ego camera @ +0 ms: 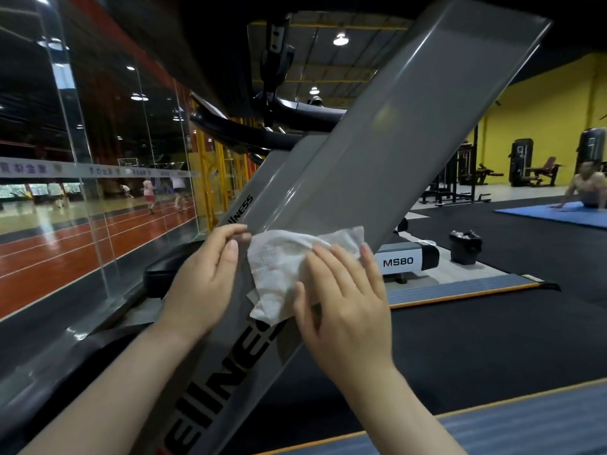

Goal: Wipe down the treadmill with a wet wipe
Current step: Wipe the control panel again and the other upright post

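We have the wet wipe (289, 267) spread on the sloping grey upright of the treadmill (377, 159), low on that upright, just above the big black lettering. Our right hand (341, 297) lies flat on the wipe with its fingers straight, pressing it to the panel. Our left hand (207, 270) sits at the upright's left edge, its thumb and fingertips pinching the wipe's upper left corner. The wipe looks thin, limp and damp, so we judge it will bunch or fold if pushed from one edge; a broad palm over its middle should carry it best. The panel is glossy and stiff, likely slick under the cloth. Most of the upright above the wipe seems yet to be covered
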### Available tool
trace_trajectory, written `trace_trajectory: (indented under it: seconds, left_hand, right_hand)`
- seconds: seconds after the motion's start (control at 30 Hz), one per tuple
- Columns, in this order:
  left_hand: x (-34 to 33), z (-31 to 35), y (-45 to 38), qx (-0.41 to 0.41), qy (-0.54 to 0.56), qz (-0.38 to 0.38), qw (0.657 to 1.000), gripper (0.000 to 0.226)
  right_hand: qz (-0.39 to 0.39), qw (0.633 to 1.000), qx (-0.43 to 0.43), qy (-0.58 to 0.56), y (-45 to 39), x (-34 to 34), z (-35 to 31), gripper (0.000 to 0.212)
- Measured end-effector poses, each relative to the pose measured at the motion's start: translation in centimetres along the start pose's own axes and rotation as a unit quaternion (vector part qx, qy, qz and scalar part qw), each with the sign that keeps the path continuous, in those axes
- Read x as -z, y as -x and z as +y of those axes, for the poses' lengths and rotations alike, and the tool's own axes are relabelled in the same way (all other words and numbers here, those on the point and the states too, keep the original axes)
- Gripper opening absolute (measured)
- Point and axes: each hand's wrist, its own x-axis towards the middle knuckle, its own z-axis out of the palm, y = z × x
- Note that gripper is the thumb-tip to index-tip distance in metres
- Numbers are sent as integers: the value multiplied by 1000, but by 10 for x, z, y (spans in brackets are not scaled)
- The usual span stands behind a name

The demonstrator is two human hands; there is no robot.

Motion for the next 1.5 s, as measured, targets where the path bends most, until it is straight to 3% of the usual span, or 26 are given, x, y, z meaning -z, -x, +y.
trace_trajectory:
  seconds: [0.13,0.3,0.37,0.5,0.57,0.67,0.73,0.9,0.97,1.0,1.07,1.13,1.2,1.23,1.3,1.37,1.4,1.43,1.5]
  left_hand:
    - [0,-5,-10,146,82,-1,986,53]
    - [-3,-12,-6,202,214,17,956,58]
    - [-3,-9,-6,214,235,16,948,56]
    - [-7,-7,-3,205,225,34,952,49]
    - [-6,-9,-3,202,211,37,956,50]
    - [-2,-10,1,161,139,9,977,49]
    - [-1,-10,1,148,115,2,982,44]
    - [0,-7,1,139,88,-4,986,36]
    - [4,-6,-6,130,53,-39,989,38]
    - [8,-3,-13,120,21,-63,990,39]
    - [15,13,-32,99,-49,-104,988,40]
    - [17,37,-55,54,-64,-122,989,38]
    - [11,64,-77,-1,-37,-120,992,35]
    - [5,77,-86,-28,-18,-118,992,36]
    - [-11,95,-98,-53,25,-118,991,39]
    - [-25,104,-101,-29,71,-119,990,45]
    - [-31,104,-101,-8,85,-112,990,47]
    - [-35,104,-101,7,85,-102,991,49]
    - [-38,102,-100,17,68,-83,994,53]
  right_hand:
    - [-25,997,64,-28,14,-30,-21,36]
    - [-66,992,102,-28,23,-37,-10,49]
    - [-44,998,54,6,0,-34,14,56]
    - [-2,991,-126,41,-57,-32,32,64]
    - [-49,997,-50,34,-37,-36,12,66]
    - [-120,980,159,16,4,-30,8,58]
    - [-121,973,196,21,-22,-22,32,58]
    - [-22,993,-84,77,-141,-5,95,66]
    - [-12,991,-110,81,-139,-8,89,67]
    - [-26,995,-59,81,-122,-11,81,68]
    - [-102,984,127,74,-70,-16,60,69]
    - [-174,934,305,71,-35,-10,62,62]
    - [-170,906,377,91,-45,-6,93,59]
    - [-150,925,334,103,-57,-5,107,59]
    - [-69,986,116,102,-81,-3,124,62]
    - [9,995,-87,40,-85,-7,113,61]
    - [21,993,-116,13,-75,-13,99,60]
    - [3,996,-93,-1,-59,-20,80,61]
    - [-68,996,54,-10,-22,-29,46,62]
